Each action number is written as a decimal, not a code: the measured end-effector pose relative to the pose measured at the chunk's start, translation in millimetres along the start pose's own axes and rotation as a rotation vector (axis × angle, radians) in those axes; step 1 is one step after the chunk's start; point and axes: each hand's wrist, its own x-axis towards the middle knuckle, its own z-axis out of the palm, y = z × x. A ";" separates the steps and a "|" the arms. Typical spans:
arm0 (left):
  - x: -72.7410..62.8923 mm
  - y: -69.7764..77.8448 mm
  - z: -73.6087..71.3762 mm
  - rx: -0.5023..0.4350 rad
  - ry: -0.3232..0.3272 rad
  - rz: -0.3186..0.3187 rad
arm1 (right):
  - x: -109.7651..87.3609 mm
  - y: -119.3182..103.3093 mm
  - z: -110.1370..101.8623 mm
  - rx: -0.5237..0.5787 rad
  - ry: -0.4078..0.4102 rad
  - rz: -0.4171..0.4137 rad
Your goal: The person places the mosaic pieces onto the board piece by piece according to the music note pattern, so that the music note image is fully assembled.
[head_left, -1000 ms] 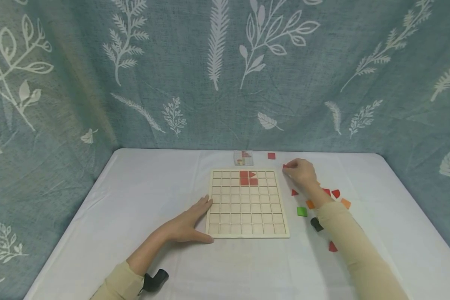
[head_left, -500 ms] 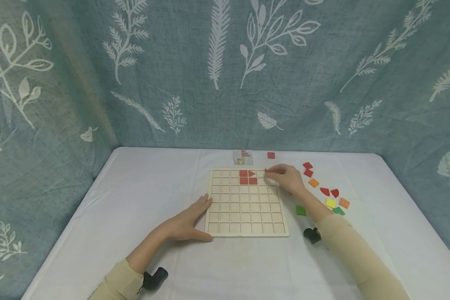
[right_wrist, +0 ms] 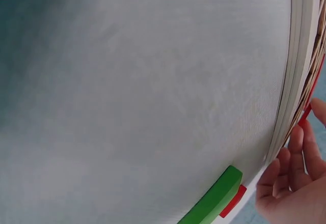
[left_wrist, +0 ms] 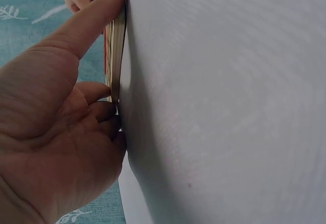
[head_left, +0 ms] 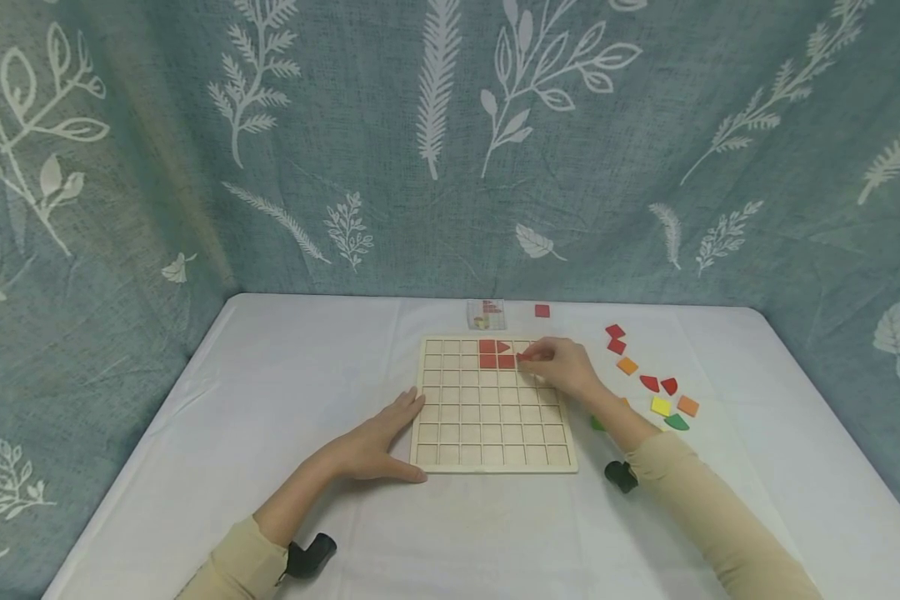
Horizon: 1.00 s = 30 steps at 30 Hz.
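A pale wooden grid board (head_left: 471,457) lies on the white cloth. Near its top sit several red tiles (head_left: 488,362), one of them a red triangle (head_left: 503,347). My right hand (head_left: 567,367) is over the upper right of the board and pinches a small red tile (head_left: 521,357) beside the right end of the lower red row. In the right wrist view, thumb and fingertips meet on that tile (right_wrist: 305,114); its full shape is hidden. My left hand (head_left: 371,446) rests against the board's left edge, fingers spread along the side, thumb (left_wrist: 104,12) at the near corner.
Behind the board lies a printed pattern card (head_left: 486,315), with a red square (head_left: 542,311) to its right. Loose red, orange (head_left: 627,365), yellow (head_left: 661,407) and green (head_left: 677,422) tiles are scattered right of the board. A patterned blue-green curtain (head_left: 390,233) hangs behind.
My right hand has carried the red tile leftward from the cloth onto the board, then lower beside the lower red row. My left hand has stayed at the board's edge.
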 end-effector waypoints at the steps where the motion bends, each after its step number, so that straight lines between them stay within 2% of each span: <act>1: 0.1 -0.2 -0.1 -0.002 -0.001 0.002 | -0.1 -0.4 0.2 -0.006 0.000 -0.005; 8: 0.7 -0.8 -0.1 0.000 0.002 0.000 | -1.0 -1.5 2.1 -0.017 -0.002 -0.025; 30: -2.5 0.8 0.1 -0.008 0.003 0.021 | -0.5 -1.8 3.5 -0.031 -0.027 -0.001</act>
